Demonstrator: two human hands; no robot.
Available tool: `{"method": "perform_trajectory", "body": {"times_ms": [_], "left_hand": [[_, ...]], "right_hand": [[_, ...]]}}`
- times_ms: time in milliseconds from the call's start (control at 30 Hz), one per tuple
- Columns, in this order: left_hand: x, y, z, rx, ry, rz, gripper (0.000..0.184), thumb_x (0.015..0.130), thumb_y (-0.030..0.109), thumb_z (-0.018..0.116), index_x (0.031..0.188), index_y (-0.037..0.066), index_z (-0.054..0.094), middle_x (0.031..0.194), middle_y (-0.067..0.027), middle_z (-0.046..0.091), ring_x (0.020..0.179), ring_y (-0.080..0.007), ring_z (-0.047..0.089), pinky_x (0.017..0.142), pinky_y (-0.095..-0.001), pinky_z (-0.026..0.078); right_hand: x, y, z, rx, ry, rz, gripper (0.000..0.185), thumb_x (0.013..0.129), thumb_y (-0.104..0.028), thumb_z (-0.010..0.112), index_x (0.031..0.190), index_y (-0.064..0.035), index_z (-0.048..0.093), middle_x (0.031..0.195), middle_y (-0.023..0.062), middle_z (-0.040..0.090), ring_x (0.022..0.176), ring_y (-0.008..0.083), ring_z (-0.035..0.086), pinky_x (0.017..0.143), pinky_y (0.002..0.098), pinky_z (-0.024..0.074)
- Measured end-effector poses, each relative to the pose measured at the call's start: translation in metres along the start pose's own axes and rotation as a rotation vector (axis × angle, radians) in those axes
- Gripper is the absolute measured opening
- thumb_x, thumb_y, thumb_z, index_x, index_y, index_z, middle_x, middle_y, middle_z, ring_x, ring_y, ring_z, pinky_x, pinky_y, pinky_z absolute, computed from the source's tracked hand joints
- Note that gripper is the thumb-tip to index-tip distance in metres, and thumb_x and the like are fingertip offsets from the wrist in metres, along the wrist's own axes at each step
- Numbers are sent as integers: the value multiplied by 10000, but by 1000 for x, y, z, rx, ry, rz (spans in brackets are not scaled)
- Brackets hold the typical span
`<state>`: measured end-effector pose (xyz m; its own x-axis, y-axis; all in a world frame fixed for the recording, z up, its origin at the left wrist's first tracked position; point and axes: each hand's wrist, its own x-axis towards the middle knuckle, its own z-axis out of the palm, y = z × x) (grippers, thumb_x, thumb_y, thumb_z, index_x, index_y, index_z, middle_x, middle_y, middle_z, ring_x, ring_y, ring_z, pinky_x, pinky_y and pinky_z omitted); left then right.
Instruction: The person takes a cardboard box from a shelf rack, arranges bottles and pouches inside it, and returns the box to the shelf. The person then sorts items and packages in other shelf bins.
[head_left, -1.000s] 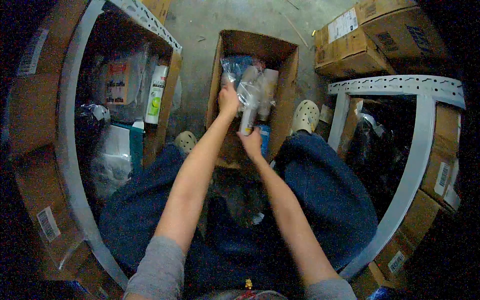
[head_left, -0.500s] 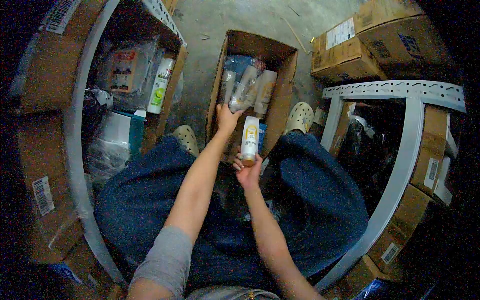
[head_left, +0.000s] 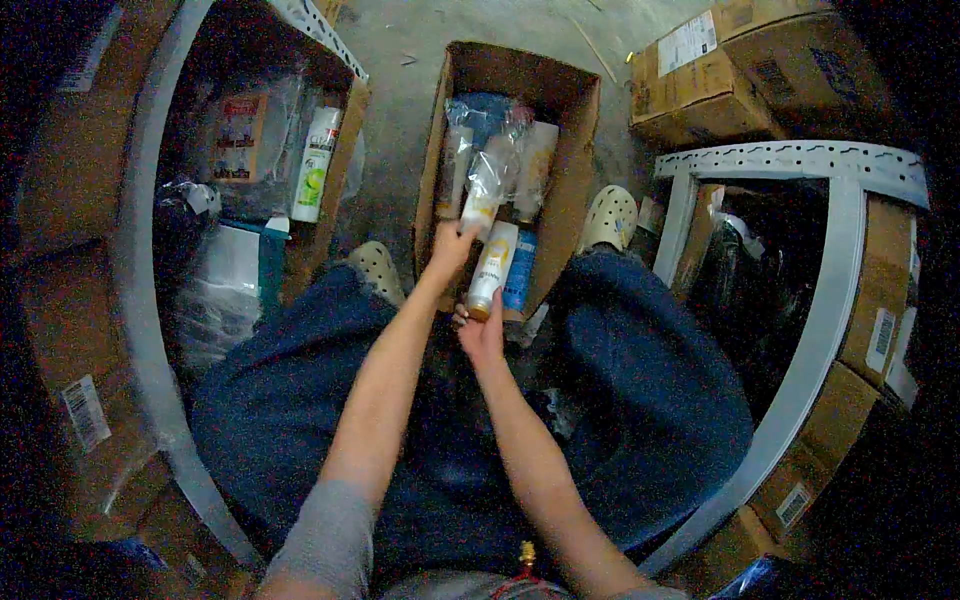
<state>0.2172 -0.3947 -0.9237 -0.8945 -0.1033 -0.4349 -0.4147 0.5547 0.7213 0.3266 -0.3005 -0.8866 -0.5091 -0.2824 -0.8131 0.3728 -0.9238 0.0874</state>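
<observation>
Head | bottle point(head_left: 493, 265) being pinched by right hand point(head_left: 485, 340), at near end of box point(head_left: 576, 185) | second bottle point(head_left: 480, 209) being gripped by left hand point(head_left: 451, 250) | clearance from plastic point(head_left: 515, 132) likely being needed for any lift

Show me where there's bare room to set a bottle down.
The widest bare patch is the concrete floor beyond the open carton, left of the stacked cartons. A narrower strip runs between the open carton and the shelf carton, above the left clog. Inside the open carton it's crowded: bottles, left hand, right hand.
</observation>
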Motion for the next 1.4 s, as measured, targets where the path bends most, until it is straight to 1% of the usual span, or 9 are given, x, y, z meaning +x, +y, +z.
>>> {"method": "perform_trajectory", "body": {"times_ms": [67,167,300,600,867,933,1133,1300,1400], "left_hand": [[-32,-8,5,-394,36,-58,346,723,268,547,799,-69,562,766,-183,569,621,-296,544,637,-356,438],[-73,25,-6,-229,-63,-405,341,763,241,507,844,-90,524,895,-177,503,639,-287,541,539,-356,459],[-72,-105,41,-108,38,-236,424,754,301,514,904,-95,490,975,-251,450,863,-351,485,725,-392,418],[-92,-46,17,503,-164,-225,457,752,308,497,960,-94,431,1009,-259,438,913,-371,466,769,-406,394],[-95,-8,2,237,-59,-57,410,731,283,553,964,-20,404,854,-205,513,806,-337,516,704,-388,414],[-77,-1,2,-369,-171,-416,365,731,227,563,951,-16,404,842,-176,518,785,-295,516,709,-354,409],[-40,-36,37,-157,166,-229,472,705,202,599,1044,-16,354,951,-169,498,875,-258,487,771,-327,382],[-28,-54,48,-298,250,-216,671,604,285,685,1101,-43,375,1037,-198,465,952,-281,469,826,-327,365],[-23,-65,46,-223,-11,-318,691,566,349,701,1060,-56,437,1061,-218,450,960,-292,465,839,-332,363]], "right_hand": [[10,4,0,-41,68,-67,443,773,-493,432,929,-79,446,740,57,491,545,158,421,468,269,335],[30,0,-14,-24,77,-33,485,757,-539,416,990,-116,458,761,54,498,592,168,441,492,280,349],[27,-10,-3,59,211,85,475,754,-517,445,1015,-120,458,833,58,505,633,189,441,509,281,355],[31,-12,-2,270,499,-124,271,833,-228,413,1050,-66,427,953,106,508,838,252,490,697,315,444],[60,-19,-33,102,332,0,248,843,-106,327,1072,-42,397,956,143,489,790,307,514,659,385,477],[63,-13,-28,5,318,-32,249,840,-99,329,1071,-36,397,963,143,486,802,313,514,655,391,480],[22,-10,40,117,444,-288,314,824,-113,368,1114,4,339,1067,164,419,915,298,478,695,406,467],[6,-8,50,-159,376,-316,322,787,-90,407,1077,40,358,1039,154,441,934,279,468,790,378,408],[36,-14,28,-627,346,-429,309,769,-77,421,1058,28,406,1002,134,479,946,264,478,815,332,381]]}}
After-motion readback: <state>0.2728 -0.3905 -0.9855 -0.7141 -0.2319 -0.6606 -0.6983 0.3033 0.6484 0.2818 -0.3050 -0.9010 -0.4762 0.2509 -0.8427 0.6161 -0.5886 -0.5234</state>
